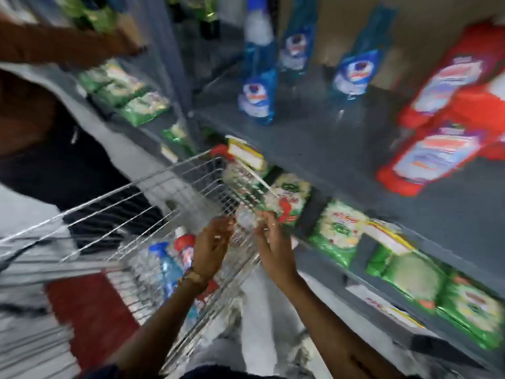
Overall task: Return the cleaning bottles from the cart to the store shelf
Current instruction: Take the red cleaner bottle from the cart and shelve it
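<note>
Hands are hovering over the cart point(153, 187), left hand point(211, 248) and right hand point(273, 251) both open and empty; bottles point(170, 265) are lying inside. Gripping one by its body should be carrying it steadily to the shelf point(314, 138).

No lettering can be read anywhere: motion blur smears every label.

On the grey shelf point(314, 138), the blue bottles point(257, 99) carry white labels with a dark round emblem, wording illegible; to their right on that shelf, the red bottles point(437, 157) bear pale labels with red bands, also unreadable. Below the shelf, the green packets point(338, 228) show red and white marks, and yellow price tags point(246, 154) on the shelf edge are blurred blank.
</note>
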Tool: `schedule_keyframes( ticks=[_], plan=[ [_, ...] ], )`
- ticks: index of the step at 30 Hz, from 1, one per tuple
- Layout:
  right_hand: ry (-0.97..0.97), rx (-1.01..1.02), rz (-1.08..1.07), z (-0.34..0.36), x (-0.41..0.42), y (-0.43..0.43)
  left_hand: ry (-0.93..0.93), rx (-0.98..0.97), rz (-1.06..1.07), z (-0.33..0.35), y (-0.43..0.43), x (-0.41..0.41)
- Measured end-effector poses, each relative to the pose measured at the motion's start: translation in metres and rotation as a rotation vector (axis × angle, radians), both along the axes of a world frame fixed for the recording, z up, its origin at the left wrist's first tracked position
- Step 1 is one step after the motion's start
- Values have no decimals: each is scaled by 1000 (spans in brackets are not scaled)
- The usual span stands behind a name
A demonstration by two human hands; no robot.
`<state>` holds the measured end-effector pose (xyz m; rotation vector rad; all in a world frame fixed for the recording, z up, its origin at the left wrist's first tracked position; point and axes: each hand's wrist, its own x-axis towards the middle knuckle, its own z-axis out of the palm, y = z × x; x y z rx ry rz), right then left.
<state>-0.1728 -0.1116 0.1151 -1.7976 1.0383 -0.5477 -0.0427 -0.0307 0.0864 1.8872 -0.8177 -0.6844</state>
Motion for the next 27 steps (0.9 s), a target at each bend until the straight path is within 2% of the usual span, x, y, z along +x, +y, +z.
schedule_keyframes(
  ticks=[3, 5, 11, 13, 18, 24, 27],
  plan=[
    [253, 22, 146, -32, 54, 4, 113, 310, 132, -77, 45, 53],
    [440, -83, 202, -59, 74, 6, 220, 497, 166, -121, 66, 77],
    [645, -401, 283, -84, 70, 1, 362, 667, 323, -194, 61, 87],
    [711, -424, 304, -89, 73, -1, 453, 674, 426, -211, 56, 86],
    [726, -430, 295, -88, 74, -2, 705, 606, 596, -204, 50, 83],
    [639, -391, 273, -88, 73, -2, 548, 639, 535, -178, 37, 75],
    [542, -334, 243, -83, 73, -1, 597, 491, 485, -146, 27, 70]
  ],
)
